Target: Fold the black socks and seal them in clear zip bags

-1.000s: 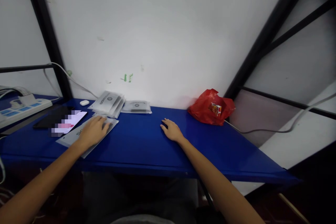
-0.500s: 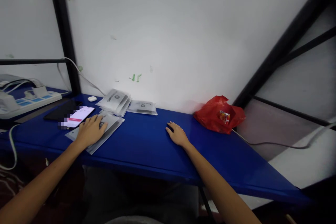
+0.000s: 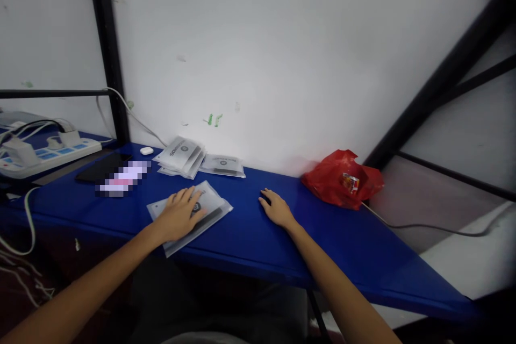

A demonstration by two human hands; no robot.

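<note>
Covering the near pouch (image 3: pixel 215 208): the left hand (image 3: pixel 179 217) lies palm down across it, fingers spread, not closed around an edge.
Right hand (image 3: pixel 278 210): palm down on the blue surface (image 3: pixel 253 242), fingers loosely extended; nothing shows in its grasp, though its underside is hidden.
Pouch's place: flat near the front, left of the right hand, one corner reaching the front edge.
Frosted plastic: looks light, bendy and probably slick; the dark contents are unclear, so I cannot judge fragility.
Free edges: the right end or near corner seems best to pinch; the left palm blocks the middle.
Behind: a pouch stack (image 3: pixel 181 158) with a small pouch (image 3: pixel 221 165) just beside it.
Left: a phone (image 3: pixel 124 177), nearest obstacle that way.
Right: a red bag (image 3: pixel 332 177), well apart from the near pouch.
</note>
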